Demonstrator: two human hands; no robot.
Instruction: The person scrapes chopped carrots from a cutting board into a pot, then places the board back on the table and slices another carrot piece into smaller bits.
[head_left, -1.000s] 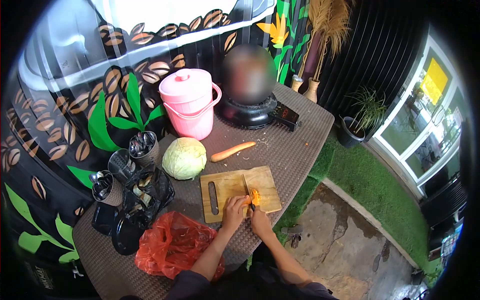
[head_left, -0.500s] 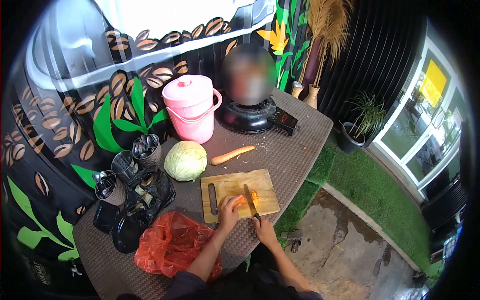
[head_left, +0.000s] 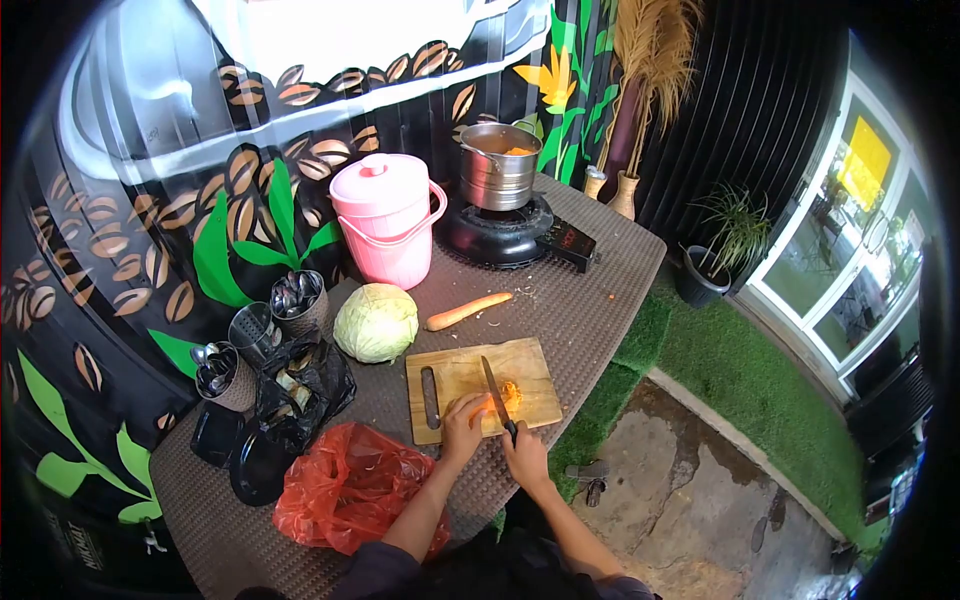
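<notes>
On the wooden cutting board [head_left: 452, 368], my left hand [head_left: 463, 428] grips a piece of carrot [head_left: 483, 408], its fingers closed around it. My right hand [head_left: 526, 456] is wrapped round the handle of a kitchen knife [head_left: 495, 385], whose blade crosses the board beside the carrot piece. Small cut carrot bits [head_left: 513, 393] lie just right of the blade. Above the board a whole carrot [head_left: 468, 311] rests on the table, and a pale green cabbage [head_left: 374, 323] sits to its left.
A steel pot [head_left: 497, 175] stands on a black portable stove [head_left: 492, 236] at the back. Left of it is a pink lidded bucket [head_left: 385, 225]. A red plastic bag [head_left: 350, 490], a black bag [head_left: 308, 395] and cutlery holders [head_left: 226, 382] occupy the left side of the woven-textured table [head_left: 590, 265].
The knife has shifted slightly left along the carrot piece, with its blade raised a little higher. Both hands remain over the board's near edge, and the view has moved slightly.
</notes>
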